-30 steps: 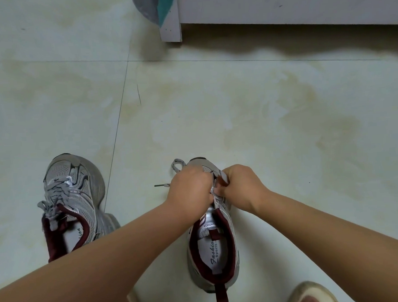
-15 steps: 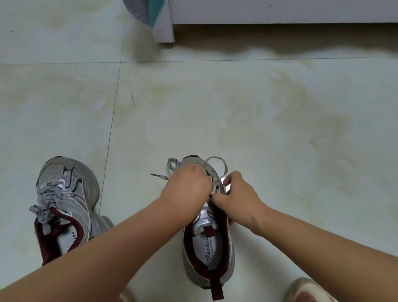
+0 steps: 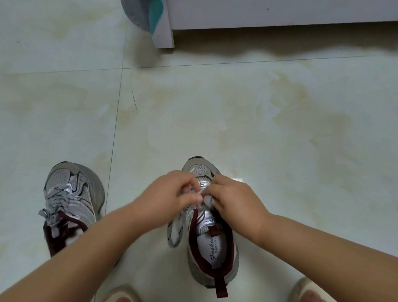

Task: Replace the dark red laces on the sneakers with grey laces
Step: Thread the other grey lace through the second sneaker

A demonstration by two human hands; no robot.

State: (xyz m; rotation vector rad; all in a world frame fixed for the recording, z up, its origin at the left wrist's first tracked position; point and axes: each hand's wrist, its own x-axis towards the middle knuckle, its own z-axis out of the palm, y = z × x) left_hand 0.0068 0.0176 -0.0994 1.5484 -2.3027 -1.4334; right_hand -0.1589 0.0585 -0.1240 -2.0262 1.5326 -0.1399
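L hand (image 3: 170, 193) & R hand (image 3: 232, 202) both pinching grey lace (image 3: 174, 229) over sneaker (image 3: 211, 248); 2nd sneaker (image 3: 70, 197) sitting at 9.

Both hands, left hand (image 3: 170, 193) and right hand (image 3: 235, 200), pinched a flat grey lace (image 3: 175, 229) above a grey mesh sneaker with dark red lining (image 3: 212, 248) on the pale tiled floor (image 3: 238, 126).

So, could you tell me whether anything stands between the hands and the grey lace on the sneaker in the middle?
Nothing visible does. The left hand and right hand already pinch the grey lace over the middle sneaker. A loop of that lace hangs down the sneaker's left side, clear of both hands.
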